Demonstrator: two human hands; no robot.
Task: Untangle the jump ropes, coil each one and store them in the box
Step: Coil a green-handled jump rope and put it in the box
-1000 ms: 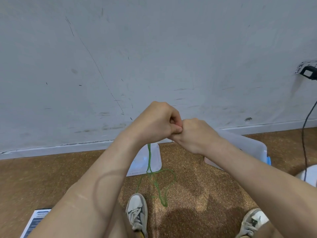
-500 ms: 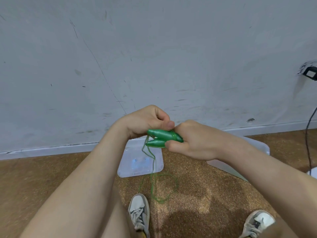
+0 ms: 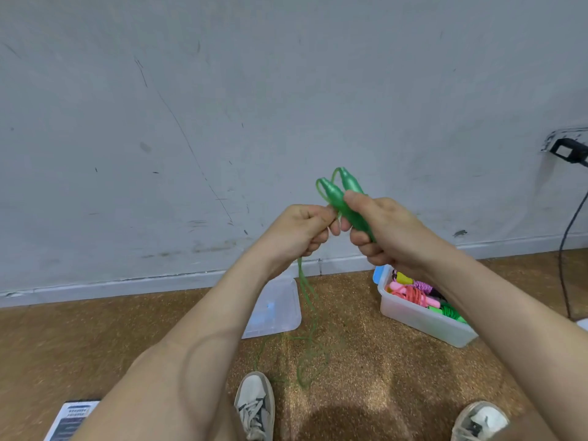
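Head view: your right hand (image 3: 381,230) is wrapped tight around both green handles (image 3: 342,198), side by side with tips up, above the box (image 3: 413,318). Your left hand (image 3: 299,232) is curled too, pinching the green cord (image 3: 307,300) right next to the handles. The cord dangles to the floor (image 3: 366,361) between the box and its lid (image 3: 276,310) (the box already holds colourful ropes (image 3: 413,294)).

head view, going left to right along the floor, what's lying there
printed sheet → clear lid → box holding coiled ropes → black cable. Left out: the green jump rope, the left shoe and the right shoe, since they overlap the lid or box sideways.
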